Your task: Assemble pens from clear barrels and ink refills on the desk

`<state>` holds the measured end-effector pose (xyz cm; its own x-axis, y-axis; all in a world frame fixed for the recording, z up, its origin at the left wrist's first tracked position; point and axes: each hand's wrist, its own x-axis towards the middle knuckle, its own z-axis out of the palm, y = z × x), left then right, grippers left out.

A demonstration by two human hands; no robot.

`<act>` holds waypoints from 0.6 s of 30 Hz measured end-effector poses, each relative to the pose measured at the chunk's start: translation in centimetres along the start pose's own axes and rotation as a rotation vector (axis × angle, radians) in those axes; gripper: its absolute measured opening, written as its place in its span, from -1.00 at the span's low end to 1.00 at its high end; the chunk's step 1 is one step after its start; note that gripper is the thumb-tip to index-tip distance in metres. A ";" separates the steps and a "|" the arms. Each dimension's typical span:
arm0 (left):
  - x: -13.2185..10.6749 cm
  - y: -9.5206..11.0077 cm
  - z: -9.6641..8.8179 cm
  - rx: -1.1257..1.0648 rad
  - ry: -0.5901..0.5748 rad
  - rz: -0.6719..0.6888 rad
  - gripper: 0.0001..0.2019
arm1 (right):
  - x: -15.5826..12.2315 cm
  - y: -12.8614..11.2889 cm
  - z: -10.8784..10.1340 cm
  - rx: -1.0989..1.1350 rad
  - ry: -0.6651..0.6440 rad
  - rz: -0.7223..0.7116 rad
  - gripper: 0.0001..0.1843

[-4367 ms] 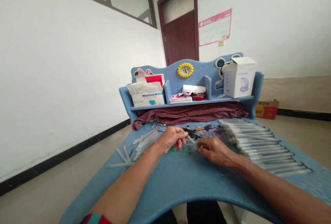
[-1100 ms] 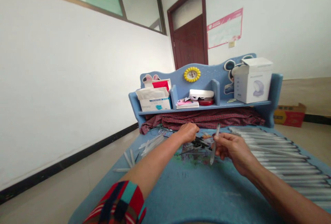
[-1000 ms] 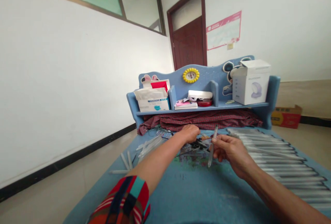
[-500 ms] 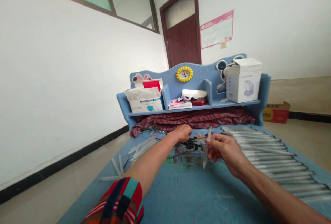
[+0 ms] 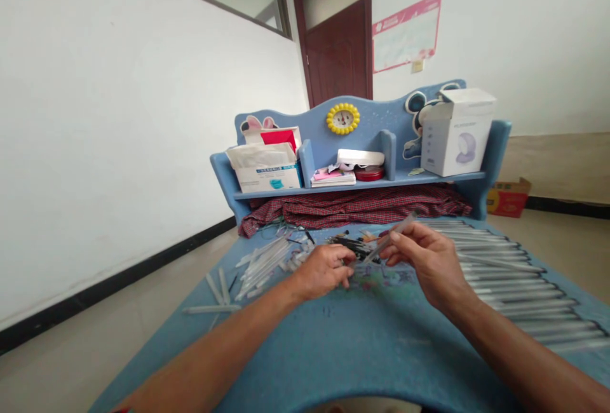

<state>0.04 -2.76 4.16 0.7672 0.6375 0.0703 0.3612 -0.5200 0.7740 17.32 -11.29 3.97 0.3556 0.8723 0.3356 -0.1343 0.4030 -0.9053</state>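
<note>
My right hand (image 5: 426, 257) pinches a clear pen (image 5: 391, 236), slanted with its dark end up to the right. Close to the pen's lower end is my left hand (image 5: 326, 270), thumb and fingers bent together; whatever they hold is too small and blurred to name. Behind the hands lies a heap of black pen parts (image 5: 350, 244). Clear pen barrels (image 5: 267, 264) are piled left of my left hand. To the right of my right hand, a long row of clear pens with dark ends (image 5: 515, 279) lies side by side on the blue desk (image 5: 362, 349).
A blue shelf (image 5: 286, 196) rises at the desk's back, bearing a mask box (image 5: 267, 175), a red round tin (image 5: 369, 174) and a white carton (image 5: 457, 136). Checked cloth (image 5: 352, 206) is bundled beneath it. A cardboard box (image 5: 509, 199) stands on the floor at right.
My left hand has come back from the heap toward the pen. My right hand has tipped the pen from nearly upright to a slant, its lower end now pointing left.
</note>
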 end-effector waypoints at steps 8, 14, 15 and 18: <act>-0.4 -0.4 1.6 -0.222 0.007 -0.058 -0.89 | -0.4 1.0 0.2 -0.089 -0.089 0.003 -0.75; -0.6 -0.8 2.2 -0.293 -0.040 -0.091 -0.91 | -0.4 1.6 0.3 -0.155 -0.152 0.016 -0.73; -0.6 -0.9 2.3 -0.307 -0.053 -0.100 -0.91 | -0.5 1.6 0.3 -0.173 -0.165 0.013 -0.74; -0.8 -1.1 2.6 -0.350 -0.082 -0.120 -0.90 | -0.5 1.7 0.2 -0.213 -0.209 0.010 -0.76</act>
<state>0.42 -4.22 1.60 0.7754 0.6271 -0.0740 0.2593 -0.2094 0.9428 16.75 -10.95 2.36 0.1536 0.9229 0.3530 0.0679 0.3465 -0.9356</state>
